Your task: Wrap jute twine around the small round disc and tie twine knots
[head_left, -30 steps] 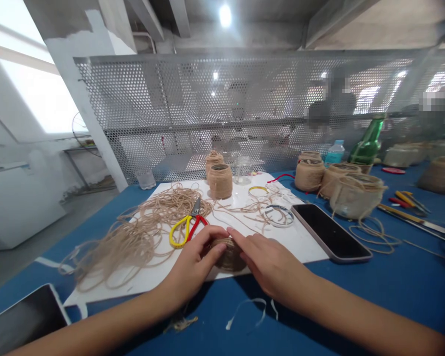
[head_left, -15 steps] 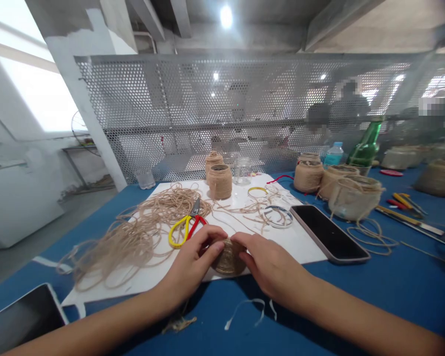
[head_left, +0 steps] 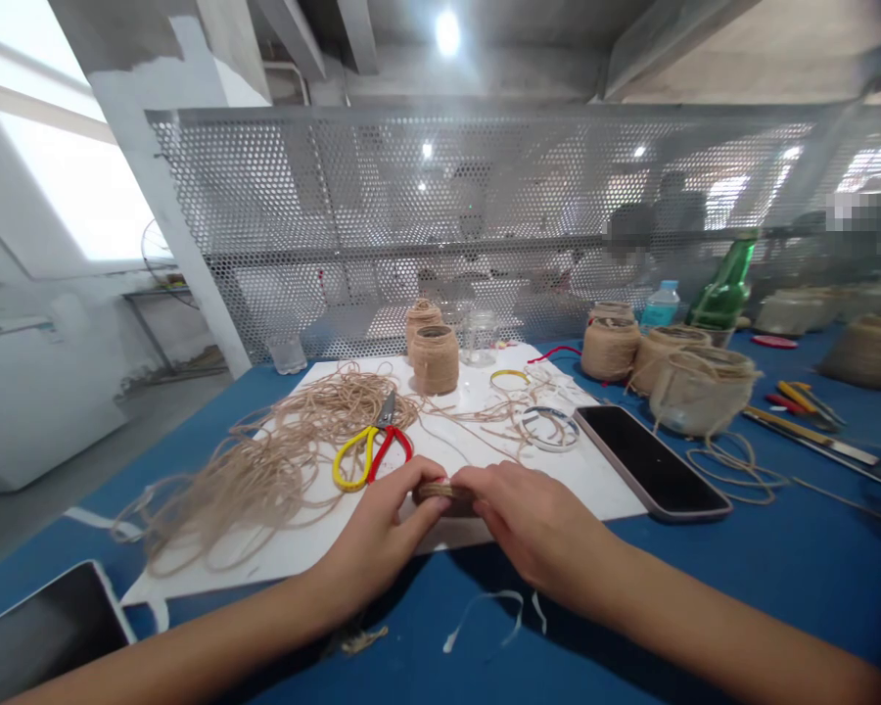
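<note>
A small twine-wrapped round piece (head_left: pixel 440 493) lies flat at the near edge of the white board (head_left: pixel 609 490), pinched between both hands. My left hand (head_left: pixel 378 534) grips its left side with closed fingers. My right hand (head_left: pixel 533 524) grips its right side, fingers curled over it. Most of the piece is hidden under the fingers. A loose heap of tan twine (head_left: pixel 264 465) spreads over the board's left half. Scissors with one yellow and one red handle (head_left: pixel 371 450) lie just beyond my left hand.
Twine-wrapped jars (head_left: pixel 435 358) and a bare glass jar (head_left: pixel 480 336) stand at the board's back. More wrapped jars (head_left: pixel 657 357), a green bottle (head_left: pixel 726 284), a phone (head_left: pixel 650 460), metal rings (head_left: pixel 550 427), tools (head_left: pixel 808 416) sit right. A tablet (head_left: pixel 44 627) lies near left. Perforated screen (head_left: pixel 485 215) behind.
The twine-wrapped piece went from tilted up, showing its round face, to lying flat between my fingers. Both hands closed in on it slightly.
</note>
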Motion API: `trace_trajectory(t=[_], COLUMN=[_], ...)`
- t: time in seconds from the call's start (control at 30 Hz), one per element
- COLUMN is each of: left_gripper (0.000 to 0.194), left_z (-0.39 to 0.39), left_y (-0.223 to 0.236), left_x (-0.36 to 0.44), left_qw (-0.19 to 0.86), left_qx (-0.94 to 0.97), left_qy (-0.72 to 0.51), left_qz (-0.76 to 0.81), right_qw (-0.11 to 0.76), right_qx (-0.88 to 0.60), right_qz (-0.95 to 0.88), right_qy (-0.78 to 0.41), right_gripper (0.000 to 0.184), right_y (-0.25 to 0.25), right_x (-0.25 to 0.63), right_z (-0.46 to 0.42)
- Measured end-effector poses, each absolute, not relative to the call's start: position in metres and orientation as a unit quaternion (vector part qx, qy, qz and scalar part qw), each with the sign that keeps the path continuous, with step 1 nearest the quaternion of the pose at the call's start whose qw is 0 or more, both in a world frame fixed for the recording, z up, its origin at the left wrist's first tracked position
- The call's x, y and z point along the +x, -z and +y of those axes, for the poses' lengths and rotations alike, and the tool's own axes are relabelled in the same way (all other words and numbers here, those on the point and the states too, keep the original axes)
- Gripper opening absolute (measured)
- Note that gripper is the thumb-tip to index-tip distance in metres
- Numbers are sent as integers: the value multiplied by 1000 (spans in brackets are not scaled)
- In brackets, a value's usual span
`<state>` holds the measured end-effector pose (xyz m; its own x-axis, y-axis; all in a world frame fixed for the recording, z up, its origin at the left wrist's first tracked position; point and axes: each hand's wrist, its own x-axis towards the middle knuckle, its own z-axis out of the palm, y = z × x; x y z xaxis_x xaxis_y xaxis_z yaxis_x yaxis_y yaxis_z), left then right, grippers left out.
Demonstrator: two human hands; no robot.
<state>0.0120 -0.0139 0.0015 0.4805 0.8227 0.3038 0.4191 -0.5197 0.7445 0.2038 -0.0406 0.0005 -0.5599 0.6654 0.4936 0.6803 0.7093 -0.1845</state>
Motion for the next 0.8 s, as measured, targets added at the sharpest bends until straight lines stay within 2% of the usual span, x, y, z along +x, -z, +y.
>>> trace_trajectory(t=[0.8], left_gripper=[13], left_z=[-11], left_y=[0], left_x=[9], left_qw=[328], left_qx=[778], left_qy=[-374], left_qz=[384], right_qw=[299], right_qx=[-432], right_qz=[-846], right_qy=[-93], right_gripper=[37], right_y=[-11], right_x=[212], right_z=[-40])
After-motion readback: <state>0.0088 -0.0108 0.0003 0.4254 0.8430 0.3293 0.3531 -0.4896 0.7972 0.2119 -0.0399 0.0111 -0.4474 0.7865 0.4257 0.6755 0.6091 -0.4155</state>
